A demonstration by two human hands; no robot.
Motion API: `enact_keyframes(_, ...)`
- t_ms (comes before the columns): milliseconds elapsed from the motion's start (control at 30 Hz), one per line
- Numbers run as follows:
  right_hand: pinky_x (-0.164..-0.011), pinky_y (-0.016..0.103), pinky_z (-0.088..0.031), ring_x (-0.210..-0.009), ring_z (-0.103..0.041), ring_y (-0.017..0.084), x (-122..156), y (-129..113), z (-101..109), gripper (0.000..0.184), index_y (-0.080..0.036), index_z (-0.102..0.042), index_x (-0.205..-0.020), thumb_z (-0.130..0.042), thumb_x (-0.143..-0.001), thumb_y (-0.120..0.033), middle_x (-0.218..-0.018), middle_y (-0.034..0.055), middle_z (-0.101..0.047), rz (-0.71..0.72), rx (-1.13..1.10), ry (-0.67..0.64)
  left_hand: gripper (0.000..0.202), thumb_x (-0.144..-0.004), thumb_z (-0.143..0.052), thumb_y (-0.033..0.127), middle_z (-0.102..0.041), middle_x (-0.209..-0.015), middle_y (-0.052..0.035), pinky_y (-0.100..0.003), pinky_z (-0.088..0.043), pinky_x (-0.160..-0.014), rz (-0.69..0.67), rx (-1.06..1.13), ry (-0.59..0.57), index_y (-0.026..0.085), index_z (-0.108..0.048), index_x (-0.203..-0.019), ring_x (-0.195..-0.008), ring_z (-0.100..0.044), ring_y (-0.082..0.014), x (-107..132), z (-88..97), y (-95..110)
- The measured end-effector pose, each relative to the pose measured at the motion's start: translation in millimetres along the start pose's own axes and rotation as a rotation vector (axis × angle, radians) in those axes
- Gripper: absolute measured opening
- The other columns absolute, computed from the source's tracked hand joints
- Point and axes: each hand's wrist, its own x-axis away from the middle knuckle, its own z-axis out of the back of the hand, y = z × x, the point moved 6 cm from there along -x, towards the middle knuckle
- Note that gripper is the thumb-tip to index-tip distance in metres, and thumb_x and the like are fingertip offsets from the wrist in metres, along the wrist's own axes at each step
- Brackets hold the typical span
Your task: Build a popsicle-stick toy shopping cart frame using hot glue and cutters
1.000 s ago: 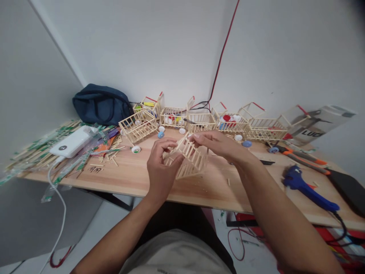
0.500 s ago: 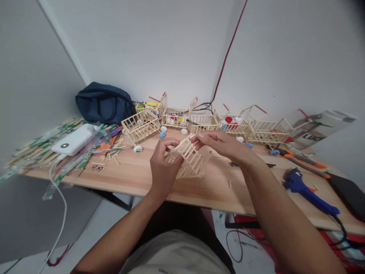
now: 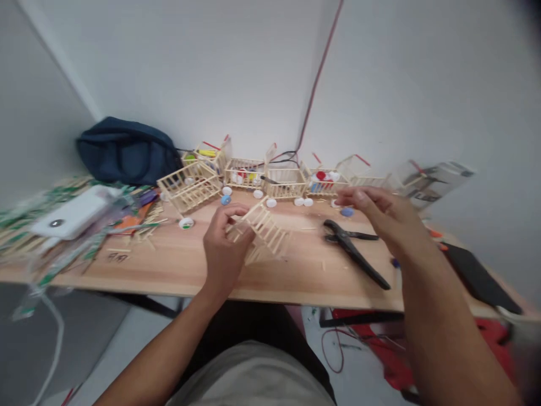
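My left hand (image 3: 228, 239) grips a small basket frame (image 3: 270, 228) made of thin wooden sticks, tilted above the front of the table. Fingers and thumb close round its left side and hide part of it. My right hand (image 3: 380, 211) is apart from the frame, over the right side of the table, blurred a little, with fingers stretched loosely and nothing visible in them. Black-handled pliers (image 3: 357, 256) lie on the wood to its left. Under the right forearm a bit of a blue tool (image 3: 395, 263) peeks out, mostly hidden.
Several stick-built carts (image 3: 285, 183) with bottle-cap wheels line the wall. A blue bag (image 3: 131, 152), a white power bank (image 3: 76, 211) and wrapped sticks (image 3: 25, 225) lie on the left. A black flat object (image 3: 482, 276) lies at right. The table's front edge (image 3: 270, 296) is near my body.
My right hand has let go of the stick frame and moved right. My left hand still holds the frame. The camera view has shifted right, and the pliers now show.
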Motion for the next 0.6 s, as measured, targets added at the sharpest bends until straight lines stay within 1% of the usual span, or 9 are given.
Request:
enact_keyframes(67,-0.091,0.042,-0.049,-0.1,-0.067,0.026,14,21,38,0.041,-0.022,-0.069,-0.104,-0.054,-0.087,-0.056,-0.103,0.0077,-0.073,-0.048,0.064,0.164,0.021,-0.073,-0.071,0.014,-0.067,-0.095,-0.0015,-0.032,-0.047,-0.086,0.01,0.011,0.013,0.022,-0.064,-0.091,-0.095,-0.062,-0.019,-1,-0.8,-3)
enact_keyframes(133,-0.09,0.044,-0.05,-0.101,-0.067,0.027,33,48,73,0.038,-0.023,-0.068,-0.104,-0.054,-0.086,-0.053,-0.108,0.0082,-0.072,-0.103,0.249,0.267,0.021,-0.072,-0.072,0.016,-0.067,-0.095,-0.0014,-0.033,-0.048,-0.087,0.005,0.034,0.03,0.022,-0.065,-0.091,-0.095,-0.063,-0.0192,-2,-2.1,-5)
enact_keyframes(200,-0.083,0.045,-0.051,-0.092,-0.068,0.029,53,79,99,0.037,-0.02,-0.068,-0.104,-0.055,-0.084,-0.049,-0.102,0.0105,-0.073,-0.182,0.502,0.266,0.021,-0.071,-0.073,0.017,-0.067,-0.095,-0.0012,-0.034,-0.048,-0.089,-0.009,0.051,0.033,0.022,-0.065,-0.09,-0.096,-0.063,-0.0196,-3,-4.0,-5)
enact_keyframes(233,-0.079,0.045,-0.052,-0.087,-0.068,0.029,63,95,107,0.036,-0.019,-0.069,-0.102,-0.054,-0.082,-0.046,-0.099,0.0118,-0.074,-0.223,0.593,0.239,0.022,-0.071,-0.073,0.017,-0.067,-0.096,-0.0014,-0.034,-0.048,-0.089,-0.014,0.058,0.034,0.022,-0.065,-0.09,-0.097,-0.062,-0.0199,-4,-4.6,-5)
enact_keyframes(267,-0.078,0.045,-0.052,-0.083,-0.068,0.029,73,109,113,0.035,-0.018,-0.069,-0.101,-0.054,-0.08,-0.042,-0.098,0.013,-0.074,-0.259,0.658,0.205,0.022,-0.071,-0.073,0.017,-0.067,-0.096,-0.0017,-0.035,-0.048,-0.09,-0.019,0.062,0.039,0.023,-0.065,-0.091,-0.098,-0.062,-0.0204,-4,-4.8,-4)
enact_keyframes(367,-0.08,0.043,-0.053,-0.087,-0.068,0.028,99,142,115,0.036,-0.016,-0.068,-0.103,-0.051,-0.08,-0.037,-0.103,0.0146,-0.072,-0.353,0.763,0.073,0.021,-0.074,-0.073,0.019,-0.066,-0.1,-0.0025,-0.039,-0.047,-0.093,-0.008,0.064,0.028,0.024,-0.065,-0.093,-0.102,-0.061,-0.0222,-3,-5.7,-1)
enact_keyframes(500,-0.088,0.05,-0.049,-0.112,-0.06,0.036,114,157,110,0.045,-0.012,-0.062,-0.12,-0.047,-0.082,-0.031,-0.127,0.0218,-0.061,-0.45,1.023,0.007,0.022,-0.075,-0.072,0.018,-0.065,-0.102,-0.002,-0.039,-0.046,-0.092,-0.009,0.06,0.006,0.025,-0.065,-0.094,-0.104,-0.061,-0.0227,-5,-7.5,2)
enact_keyframes(567,-0.084,0.055,-0.048,-0.113,-0.06,0.04,116,165,110,0.049,-0.013,-0.058,-0.126,-0.047,-0.082,-0.028,-0.13,0.0245,-0.059,-0.53,1.095,-0.053,0.023,-0.073,-0.071,0.015,-0.066,-0.099,-0.0017,-0.037,-0.047,-0.088,-0.023,0.045,0.019,0.024,-0.064,-0.093,-0.1,-0.062,-0.0217,-5,-6.9,4)
enact_keyframes(600,-0.082,0.057,-0.048,-0.11,-0.062,0.041,116,169,110,0.048,-0.015,-0.058,-0.127,-0.046,-0.083,-0.029,-0.125,0.0251,-0.062,-0.568,1.101,-0.082,0.024,-0.072,-0.07,0.013,-0.066,-0.097,-0.0013,-0.035,-0.047,-0.086,-0.026,0.035,0.024,0.024,-0.064,-0.092,-0.098,-0.062,-0.0208,-6,-6.5,5)
